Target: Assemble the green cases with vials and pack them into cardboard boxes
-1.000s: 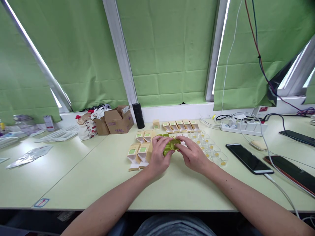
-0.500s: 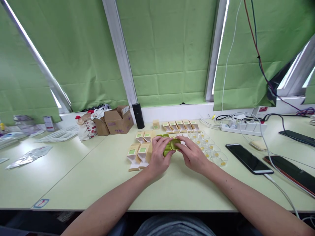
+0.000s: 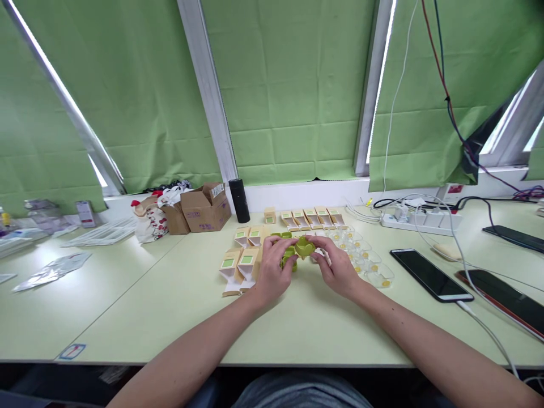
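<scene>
My left hand (image 3: pixel 272 269) and my right hand (image 3: pixel 335 266) meet over the middle of the pale green table (image 3: pixel 170 306). Together their fingertips pinch a small green plastic piece (image 3: pixel 304 247), raised a little off the table. More green pieces (image 3: pixel 289 259) lie under my left fingers. Tan folded cartons with green labels (image 3: pixel 238 263) stand just left of my left hand. Clear plastic trays with yellow dots (image 3: pixel 365 263) lie just right of my right hand.
A row of small tan cartons (image 3: pixel 312 217) and a black cylinder (image 3: pixel 239 200) stand behind. Cardboard boxes (image 3: pixel 204 207) sit at the back left. Phones (image 3: pixel 430 274), a power strip (image 3: pixel 420 220) and cables lie to the right. Plastic packets (image 3: pixel 51 269) are at the far left.
Both hands have lifted the green piece a little off the table and turned it; my right hand has risen slightly.
</scene>
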`<state>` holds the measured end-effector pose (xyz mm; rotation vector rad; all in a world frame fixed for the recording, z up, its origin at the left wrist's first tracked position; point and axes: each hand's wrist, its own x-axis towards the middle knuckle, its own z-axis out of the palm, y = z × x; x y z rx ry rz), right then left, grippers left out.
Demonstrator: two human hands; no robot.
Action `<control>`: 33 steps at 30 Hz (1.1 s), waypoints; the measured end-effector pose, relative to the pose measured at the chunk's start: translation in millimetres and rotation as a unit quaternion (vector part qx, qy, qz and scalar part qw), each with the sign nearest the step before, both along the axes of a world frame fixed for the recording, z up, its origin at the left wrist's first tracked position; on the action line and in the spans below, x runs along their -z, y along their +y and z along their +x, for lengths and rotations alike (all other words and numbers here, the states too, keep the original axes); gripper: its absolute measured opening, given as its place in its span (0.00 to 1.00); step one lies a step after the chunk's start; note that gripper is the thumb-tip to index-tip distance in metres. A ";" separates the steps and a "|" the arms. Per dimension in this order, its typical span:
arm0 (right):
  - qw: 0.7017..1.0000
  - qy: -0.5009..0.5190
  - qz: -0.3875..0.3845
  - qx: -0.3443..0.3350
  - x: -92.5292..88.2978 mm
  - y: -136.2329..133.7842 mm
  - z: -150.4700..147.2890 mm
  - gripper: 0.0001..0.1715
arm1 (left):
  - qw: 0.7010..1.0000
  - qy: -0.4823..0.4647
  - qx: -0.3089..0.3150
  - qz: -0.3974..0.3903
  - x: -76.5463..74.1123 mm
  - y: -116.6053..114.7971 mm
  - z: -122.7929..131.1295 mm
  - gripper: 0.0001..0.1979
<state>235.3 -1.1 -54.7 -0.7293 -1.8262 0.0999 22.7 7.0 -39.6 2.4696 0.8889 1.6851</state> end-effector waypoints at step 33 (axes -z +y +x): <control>0.997 -0.006 -0.073 0.024 -4.6 -2.7 0.3 0.19 | 0.991 -0.022 0.009 -0.133 -4.1 -4.7 -0.1 0.24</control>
